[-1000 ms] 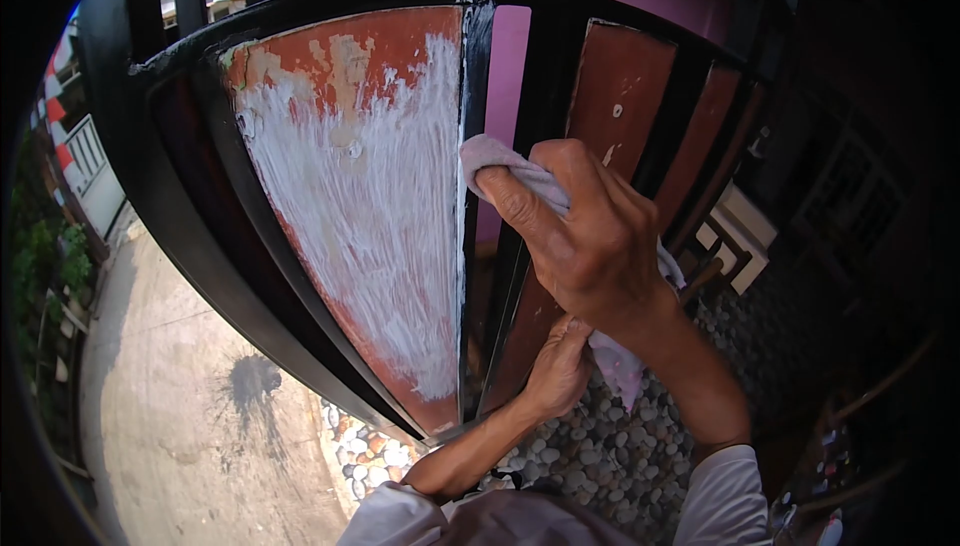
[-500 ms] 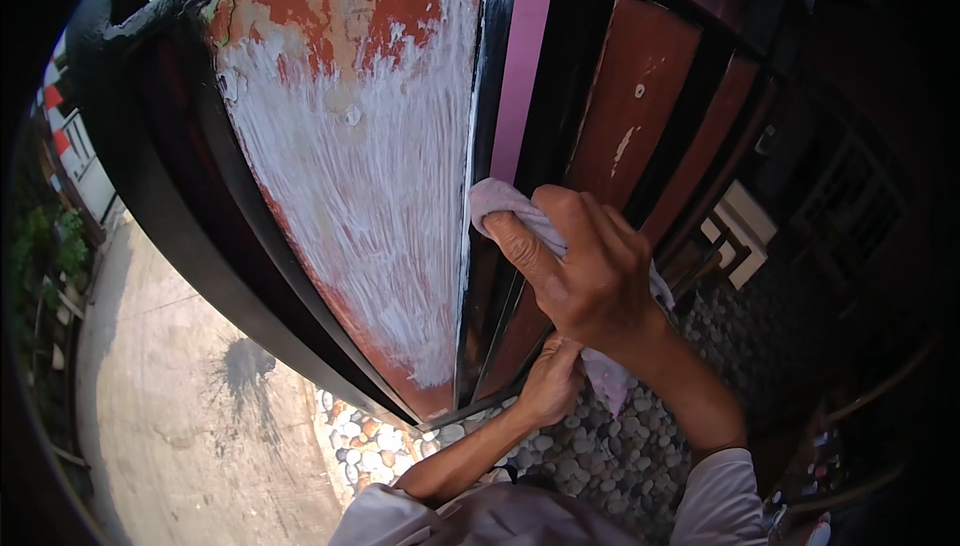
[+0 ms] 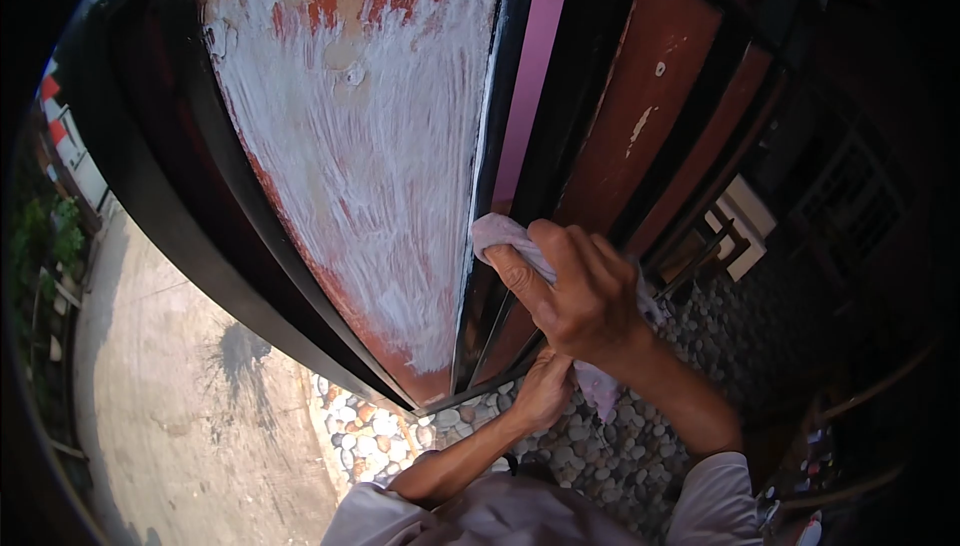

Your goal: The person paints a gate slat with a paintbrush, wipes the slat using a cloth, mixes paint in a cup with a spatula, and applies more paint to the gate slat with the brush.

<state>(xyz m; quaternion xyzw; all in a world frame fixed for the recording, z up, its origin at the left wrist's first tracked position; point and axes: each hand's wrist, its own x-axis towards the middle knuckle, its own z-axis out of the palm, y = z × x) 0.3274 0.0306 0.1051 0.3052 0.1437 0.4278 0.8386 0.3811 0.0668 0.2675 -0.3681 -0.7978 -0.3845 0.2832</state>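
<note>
My right hand (image 3: pixel 592 296) is closed around a bunched pale pink cloth (image 3: pixel 503 233). A fingertip presses the wrapped cloth to the black upright (image 3: pixel 508 121) beside a reddish-brown panel. White streaky paint (image 3: pixel 350 156) covers most of that panel (image 3: pixel 425 384), with bare patches at its top and lower edges. A white smear runs along the upright's edge above the cloth. Just below, my left hand (image 3: pixel 545 393) is closed near the hanging end of the cloth; what its fingers grip is hidden behind my right hand.
Curved black bars (image 3: pixel 215 246) bound the panel on the left. Further brown panels (image 3: pixel 655 76) and a pink strip (image 3: pixel 540 56) stand to the right. Below lie pebbles (image 3: pixel 375 436) and a concrete path (image 3: pixel 170 346) with a dark splash. A pale bench-like object (image 3: pixel 745 231) is behind.
My right hand and the cloth have slid down along the black upright. The left hand stays just below, and the view has shifted slightly.
</note>
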